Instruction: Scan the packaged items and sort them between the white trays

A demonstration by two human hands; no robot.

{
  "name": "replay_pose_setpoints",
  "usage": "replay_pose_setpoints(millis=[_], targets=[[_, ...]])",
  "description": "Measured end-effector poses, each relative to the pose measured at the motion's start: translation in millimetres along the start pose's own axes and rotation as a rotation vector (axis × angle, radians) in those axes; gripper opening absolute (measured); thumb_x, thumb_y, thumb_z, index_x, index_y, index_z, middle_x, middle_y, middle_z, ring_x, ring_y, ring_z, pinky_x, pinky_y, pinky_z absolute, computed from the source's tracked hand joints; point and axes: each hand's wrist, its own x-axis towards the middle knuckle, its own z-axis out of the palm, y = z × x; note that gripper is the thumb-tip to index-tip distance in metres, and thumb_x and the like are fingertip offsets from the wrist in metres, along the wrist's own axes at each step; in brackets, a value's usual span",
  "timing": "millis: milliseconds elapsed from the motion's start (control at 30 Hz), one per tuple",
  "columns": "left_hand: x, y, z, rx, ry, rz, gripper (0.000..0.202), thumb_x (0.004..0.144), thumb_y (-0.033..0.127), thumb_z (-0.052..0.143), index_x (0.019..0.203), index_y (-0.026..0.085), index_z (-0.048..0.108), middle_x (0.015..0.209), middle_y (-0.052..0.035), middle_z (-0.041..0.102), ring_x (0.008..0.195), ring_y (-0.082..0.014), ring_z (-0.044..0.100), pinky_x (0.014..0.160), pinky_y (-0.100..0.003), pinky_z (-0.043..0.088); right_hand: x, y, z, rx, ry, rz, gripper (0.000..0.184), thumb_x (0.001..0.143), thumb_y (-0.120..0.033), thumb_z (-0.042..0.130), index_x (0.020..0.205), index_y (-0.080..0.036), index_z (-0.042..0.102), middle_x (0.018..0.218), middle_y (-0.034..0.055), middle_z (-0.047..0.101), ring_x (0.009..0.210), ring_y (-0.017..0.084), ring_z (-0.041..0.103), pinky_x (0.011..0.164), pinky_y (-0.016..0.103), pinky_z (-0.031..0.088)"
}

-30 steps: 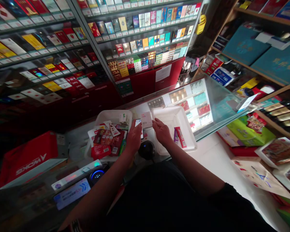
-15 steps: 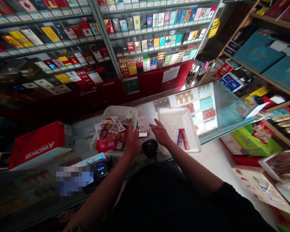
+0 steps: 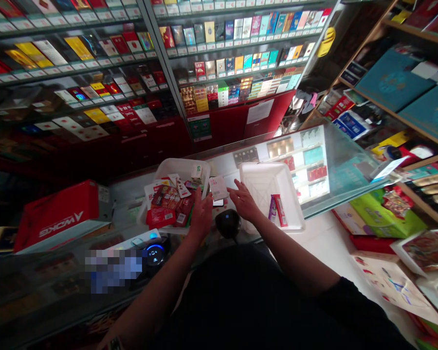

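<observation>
A small pale pink-and-white box point(image 3: 218, 187) lies between my two hands on the counter, partly over a dark-edged white item point(image 3: 219, 202). My left hand point(image 3: 202, 212) is at the box's left edge, fingers stretched forward; whether they touch it is hard to tell. My right hand point(image 3: 244, 200) is open at the box's right side, fingers spread. Left of them, a white basket point(image 3: 167, 162) holds several colourful packets and a small white-and-green box point(image 3: 197, 172). On the right, another white basket point(image 3: 295, 210) contains a red bar point(image 3: 281, 210) and a purple bar point(image 3: 272, 208).
A dark rounded device point(image 3: 228, 223) stands between the baskets, nearest my body. A red shoebox-like carton point(image 3: 58, 214) and a round device with a lit display point(image 3: 155, 253) are at left. Cigarette-style packs fill the shelves point(image 3: 241, 48) behind. The glass counter point(image 3: 350, 165) extends right.
My left hand has shifted slightly, its fingertips closer to the pale box. The right hand stays nearly in place, and the view has moved a little.
</observation>
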Motion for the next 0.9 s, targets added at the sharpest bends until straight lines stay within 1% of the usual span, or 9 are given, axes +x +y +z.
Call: replay_pose_setpoints(millis=[67, 167, 333, 433, 567, 700, 767, 833, 900], targets=[[0.0, 2.2, -2.1, 0.003, 0.013, 0.012, 0.062, 0.109, 0.061, 0.037, 0.145, 0.023, 0.069, 0.182, -0.0044, 0.019, 0.168, -0.0296, 0.018, 0.137, -0.044, 0.019, 1.0, -2.4, -0.8, 0.004, 0.009, 0.001, 0.046, 0.111, -0.042, 0.044, 0.144, -0.027, 0.072, 0.175, 0.0086, 0.037, 0.167, 0.029, 0.022, 0.135, 0.057, 0.02], [0.6, 4.7, -7.3, -0.002, 0.044, 0.027, 0.061, 0.108, 0.063, 0.039, 0.147, 0.025, 0.068, 0.182, -0.0036, 0.02, 0.167, -0.0298, 0.02, 0.137, -0.045, 0.018, 5.2, -8.5, -0.9, 0.006, 0.009, -0.021, 0.047, 0.111, -0.042, 0.043, 0.146, -0.028, 0.07, 0.175, 0.0082, 0.037, 0.167, 0.028, 0.023, 0.135, 0.057, 0.021], [3.8, 4.2, -22.1, -0.015, 0.11, 0.053, 0.061, 0.108, 0.063, 0.04, 0.149, 0.026, 0.067, 0.182, -0.0034, 0.02, 0.168, -0.0283, 0.019, 0.137, -0.044, 0.019, 20.0, -27.4, 5.3, 0.011, -0.019, -0.085, 0.047, 0.112, -0.045, 0.042, 0.145, -0.028, 0.071, 0.174, 0.0076, 0.039, 0.167, 0.026, 0.022, 0.135, 0.053, 0.02], [7.7, 0.3, -33.1, 0.003, 0.166, 0.056, 0.06, 0.108, 0.063, 0.04, 0.148, 0.027, 0.067, 0.181, -0.0029, 0.023, 0.168, -0.0289, 0.019, 0.137, -0.045, 0.018, 32.3, -42.2, 13.7, 0.014, -0.022, -0.102, 0.047, 0.111, -0.045, 0.044, 0.144, -0.027, 0.071, 0.174, 0.0082, 0.039, 0.166, 0.025, 0.025, 0.135, 0.05, 0.02], [15.5, -8.5, -47.4, 0.006, 0.245, 0.038, 0.06, 0.108, 0.064, 0.041, 0.146, 0.027, 0.069, 0.181, -0.0033, 0.024, 0.167, -0.0302, 0.022, 0.137, -0.046, 0.019, 47.9, -62.9, 26.0, -0.015, -0.047, -0.121, 0.045, 0.111, -0.04, 0.045, 0.144, -0.024, 0.072, 0.17, 0.0094, 0.046, 0.165, 0.024, 0.029, 0.134, 0.047, 0.022], [25.0, -16.9, -61.6, 0.026, 0.277, 0.004, 0.064, 0.107, 0.065, 0.04, 0.147, 0.022, 0.068, 0.18, -0.0082, 0.024, 0.167, -0.0313, 0.02, 0.137, -0.048, 0.015, 61.0, -82.2, 37.0, -0.071, -0.119, -0.119, 0.044, 0.112, -0.036, 0.045, 0.145, -0.024, 0.071, 0.162, 0.0098, 0.056, 0.163, 0.024, 0.033, 0.134, 0.046, 0.025], [30.3, -20.0, -68.9, 0.031, 0.294, -0.007, 0.067, 0.108, 0.066, 0.039, 0.147, 0.02, 0.067, 0.18, -0.0103, 0.024, 0.168, -0.0316, 0.02, 0.137, -0.049, 0.014, 68.1, -90.3, 43.5, -0.092, -0.152, -0.1, 0.045, 0.112, -0.036, 0.044, 0.147, -0.024, 0.069, 0.162, 0.0104, 0.056, 0.162, 0.025, 0.034, 0.132, 0.046, 0.027], [35.8, -22.8, -75.8, 0.022, 0.306, -0.022, 0.069, 0.107, 0.068, 0.038, 0.147, 0.02, 0.067, 0.181, -0.0102, 0.022, 0.168, -0.0312, 0.02, 0.137, -0.047, 0.016, 75.6, -96.8, 51.5, -0.12, -0.182, -0.099, 0.046, 0.112, -0.037, 0.044, 0.15, -0.023, 0.066, 0.163, 0.0112, 0.055, 0.161, 0.026, 0.036, 0.131, 0.044, 0.029], [41.1, -25.8, -81.7, 0.008, 0.32, -0.05, 0.072, 0.105, 0.071, 0.038, 0.147, 0.02, 0.067, 0.181, -0.0108, 0.022, 0.167, -0.0313, 0.021, 0.137, -0.045, 0.018, 82.4, -101.3, 60.7, -0.175, -0.204, -0.113, 0.048, 0.113, -0.039, 0.043, 0.154, -0.022, 0.062, 0.163, 0.0127, 0.055, 0.159, 0.027, 0.039, 0.13, 0.043, 0.029]])
